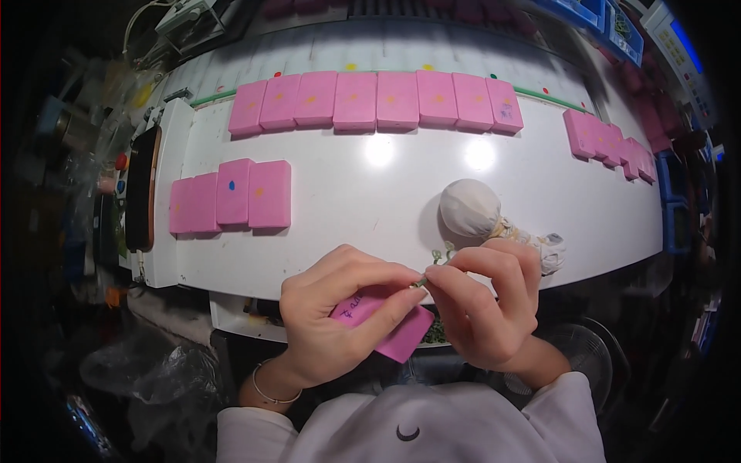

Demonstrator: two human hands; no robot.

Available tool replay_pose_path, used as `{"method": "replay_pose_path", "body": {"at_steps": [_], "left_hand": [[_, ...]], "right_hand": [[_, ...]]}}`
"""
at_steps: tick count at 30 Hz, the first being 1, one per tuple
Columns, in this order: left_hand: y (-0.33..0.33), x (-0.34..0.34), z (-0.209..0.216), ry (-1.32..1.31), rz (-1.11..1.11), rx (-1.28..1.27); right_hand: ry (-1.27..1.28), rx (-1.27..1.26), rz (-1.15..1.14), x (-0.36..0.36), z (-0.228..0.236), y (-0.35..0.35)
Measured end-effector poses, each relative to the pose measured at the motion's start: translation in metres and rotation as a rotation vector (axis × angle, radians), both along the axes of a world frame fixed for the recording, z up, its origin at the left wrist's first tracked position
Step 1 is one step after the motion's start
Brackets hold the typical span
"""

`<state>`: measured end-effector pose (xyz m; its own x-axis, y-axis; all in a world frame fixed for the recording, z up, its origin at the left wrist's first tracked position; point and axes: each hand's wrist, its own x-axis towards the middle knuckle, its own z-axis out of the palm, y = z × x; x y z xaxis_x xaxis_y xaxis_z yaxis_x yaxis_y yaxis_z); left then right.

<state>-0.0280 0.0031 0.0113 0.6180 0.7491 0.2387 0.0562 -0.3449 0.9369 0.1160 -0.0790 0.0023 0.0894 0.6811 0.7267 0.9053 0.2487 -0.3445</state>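
Note:
My left hand [328, 320] is closed around a pink block [405, 337] with dark handwriting on it, held at the table's near edge. Thumb and forefinger of that hand meet at a small green piece [419, 282]. My right hand [494, 305] pinches the same spot with its fingertips. Pale green looped bits [442, 253] stick up just past the right fingertips; whether they join the green piece is hidden. Beyond the right hand lies a round white cloth bag [471, 208], tied at its neck.
A row of pink blocks [397, 100] lines the back of the white table [347, 185]. More pink blocks stand at left [231, 193] and far right [590, 135]. A dark flat pad [142, 189] borders the left side. Blue bins [675, 201] are at right.

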Motion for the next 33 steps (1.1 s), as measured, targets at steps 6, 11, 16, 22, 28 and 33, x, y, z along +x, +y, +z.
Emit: {"method": "replay_pose_path", "body": {"at_steps": [6,11,16,22,28,33], "left_hand": [[0.003,-0.001,-0.001,-0.052,-0.005,0.120],[-0.001,0.000,-0.001,-0.056,-0.007,0.140],[0.000,0.002,0.000,-0.046,0.017,0.154],[0.004,0.002,0.001,-0.009,-0.052,0.321],[0.007,0.002,0.000,0.050,-0.134,-0.003],[0.005,0.002,-0.001,-0.012,-0.172,-0.500]], "right_hand": [[0.473,-0.158,-0.004,0.011,0.012,-0.010],[1.269,-0.549,0.342,0.019,0.013,-0.011],[1.342,-0.664,0.317,0.020,0.015,-0.015],[1.256,-0.655,0.321,0.022,0.016,-0.012],[0.818,-0.466,0.230,0.017,0.017,-0.012],[0.586,-0.349,0.181,0.018,0.022,-0.009]]}}
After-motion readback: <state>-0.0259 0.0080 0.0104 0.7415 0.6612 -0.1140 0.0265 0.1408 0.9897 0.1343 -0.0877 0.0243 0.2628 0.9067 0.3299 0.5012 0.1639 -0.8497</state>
